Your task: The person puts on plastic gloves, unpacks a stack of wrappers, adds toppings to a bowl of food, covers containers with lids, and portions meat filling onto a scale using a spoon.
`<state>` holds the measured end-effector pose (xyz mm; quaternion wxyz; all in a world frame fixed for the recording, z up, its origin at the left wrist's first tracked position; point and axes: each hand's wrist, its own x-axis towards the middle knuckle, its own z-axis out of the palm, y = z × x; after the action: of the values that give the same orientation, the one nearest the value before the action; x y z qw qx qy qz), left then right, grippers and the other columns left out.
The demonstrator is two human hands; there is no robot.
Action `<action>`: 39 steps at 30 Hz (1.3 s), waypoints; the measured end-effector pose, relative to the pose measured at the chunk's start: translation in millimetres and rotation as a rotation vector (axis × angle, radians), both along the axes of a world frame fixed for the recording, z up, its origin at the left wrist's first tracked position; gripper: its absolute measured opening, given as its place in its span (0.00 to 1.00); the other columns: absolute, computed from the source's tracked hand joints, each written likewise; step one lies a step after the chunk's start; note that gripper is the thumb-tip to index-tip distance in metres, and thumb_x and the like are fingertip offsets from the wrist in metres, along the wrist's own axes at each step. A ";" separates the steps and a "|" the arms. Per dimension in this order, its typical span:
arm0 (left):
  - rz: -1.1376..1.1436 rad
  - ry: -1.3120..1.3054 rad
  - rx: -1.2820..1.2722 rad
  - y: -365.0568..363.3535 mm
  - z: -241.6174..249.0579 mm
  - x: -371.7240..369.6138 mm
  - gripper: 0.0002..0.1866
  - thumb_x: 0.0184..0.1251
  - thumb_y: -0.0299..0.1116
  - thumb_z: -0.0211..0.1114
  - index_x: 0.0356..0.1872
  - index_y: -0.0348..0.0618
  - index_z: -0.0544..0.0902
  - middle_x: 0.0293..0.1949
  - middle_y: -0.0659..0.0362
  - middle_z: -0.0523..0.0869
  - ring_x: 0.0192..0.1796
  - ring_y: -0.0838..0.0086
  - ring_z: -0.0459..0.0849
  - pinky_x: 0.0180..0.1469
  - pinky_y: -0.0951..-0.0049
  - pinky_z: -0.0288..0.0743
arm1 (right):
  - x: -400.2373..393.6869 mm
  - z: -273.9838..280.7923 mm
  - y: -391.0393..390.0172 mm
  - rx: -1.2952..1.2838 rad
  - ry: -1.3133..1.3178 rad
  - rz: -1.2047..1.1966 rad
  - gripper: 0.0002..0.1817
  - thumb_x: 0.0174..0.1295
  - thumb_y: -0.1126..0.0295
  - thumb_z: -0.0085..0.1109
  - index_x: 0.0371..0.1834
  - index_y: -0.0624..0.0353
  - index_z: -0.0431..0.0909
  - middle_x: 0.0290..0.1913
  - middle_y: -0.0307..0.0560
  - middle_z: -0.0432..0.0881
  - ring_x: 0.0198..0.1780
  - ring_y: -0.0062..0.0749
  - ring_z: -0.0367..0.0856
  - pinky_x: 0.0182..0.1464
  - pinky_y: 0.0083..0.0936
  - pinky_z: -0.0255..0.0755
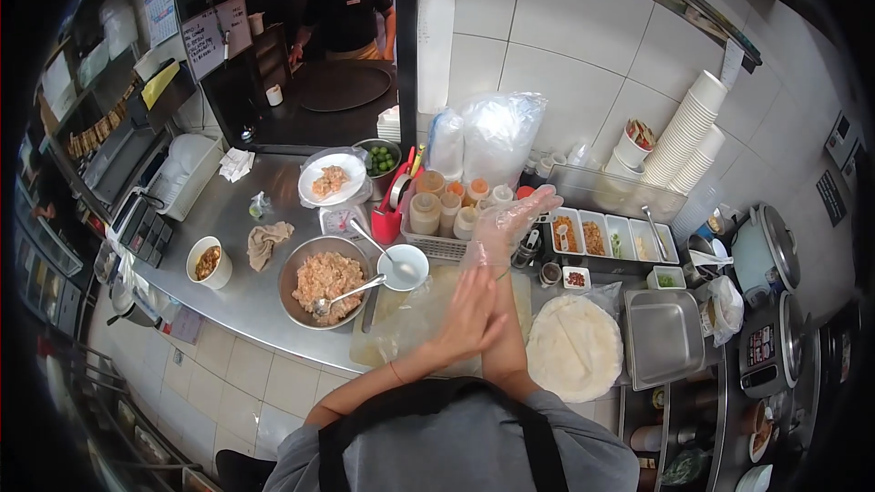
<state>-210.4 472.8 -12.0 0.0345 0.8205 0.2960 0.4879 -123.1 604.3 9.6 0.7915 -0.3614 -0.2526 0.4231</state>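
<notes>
My right hand [510, 221], in a clear plastic glove, is stretched out over the bottles and the near edge of the topping trays. My bare left hand [469, 312] lies against the right wrist at the glove's cuff, its fingers extended. Beneath them is a cutting board [387, 314] with clear plastic on it. On the left, a steel bowl [293, 260] holds minced meat [326, 281] and a spoon. A white bowl [404, 269] with a spoon stands beside it. Round white sheets [574, 346] lie to the right of my arms.
Sauce bottles [425, 213] stand in a basket ahead. Topping trays [594, 235] and an empty steel pan [663, 337] are to the right. Stacked cups [684, 132] lean near the wall. A paper cup [210, 264] is at left. Another person [351, 14] stands beyond the opening.
</notes>
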 end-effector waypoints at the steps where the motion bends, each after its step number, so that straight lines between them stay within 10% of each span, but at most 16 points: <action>1: -0.030 0.001 -0.052 -4.4 -5.1 0.9 0.42 0.60 0.32 0.57 0.68 0.30 0.40 0.67 0.33 0.45 0.69 0.38 0.46 0.69 0.51 0.42 | 2.1 -3.2 -4.2 -0.002 -0.003 0.054 0.38 0.69 0.49 0.33 0.70 0.65 0.33 0.71 0.55 0.39 0.72 0.34 0.42 0.70 0.27 0.36; 11: -0.124 -0.191 -0.385 15.4 39.7 -11.1 0.48 0.62 0.39 0.57 0.67 0.31 0.29 0.68 0.33 0.43 0.70 0.46 0.46 0.68 0.59 0.46 | -15.7 -37.2 -56.3 -0.088 -0.184 0.480 0.36 0.69 0.51 0.35 0.70 0.65 0.37 0.69 0.53 0.46 0.70 0.32 0.47 0.69 0.26 0.41; 29: -0.451 -0.891 -0.535 44.4 34.7 -7.8 0.51 0.64 0.51 0.53 0.66 0.48 0.20 0.70 0.51 0.21 0.72 0.64 0.27 0.71 0.63 0.33 | -17.6 -50.6 -101.6 -0.210 -0.358 0.573 0.33 0.70 0.53 0.37 0.70 0.65 0.44 0.66 0.49 0.57 0.66 0.29 0.57 0.67 0.25 0.50; 32: -0.354 -0.821 -0.575 50.4 21.7 -9.5 0.48 0.66 0.53 0.49 0.66 0.46 0.20 0.70 0.52 0.21 0.72 0.66 0.24 0.71 0.63 0.29 | -24.2 -47.4 -119.4 -0.117 -0.312 0.634 0.27 0.71 0.63 0.33 0.68 0.69 0.49 0.69 0.58 0.53 0.70 0.41 0.51 0.69 0.31 0.45; 39: -0.534 -0.921 -1.441 50.0 -29.6 -36.6 0.48 0.64 0.61 0.46 0.67 0.50 0.22 0.71 0.47 0.29 0.73 0.61 0.31 0.71 0.63 0.34 | -9.1 -63.8 -148.0 0.050 -1.272 0.288 0.23 0.68 0.68 0.35 0.64 0.67 0.60 0.67 0.62 0.56 0.68 0.50 0.53 0.68 0.35 0.47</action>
<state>-247.0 522.8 -41.6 0.7691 0.3639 0.2866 0.4403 -132.2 456.3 -54.2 0.4312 -0.4851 -0.7274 0.2225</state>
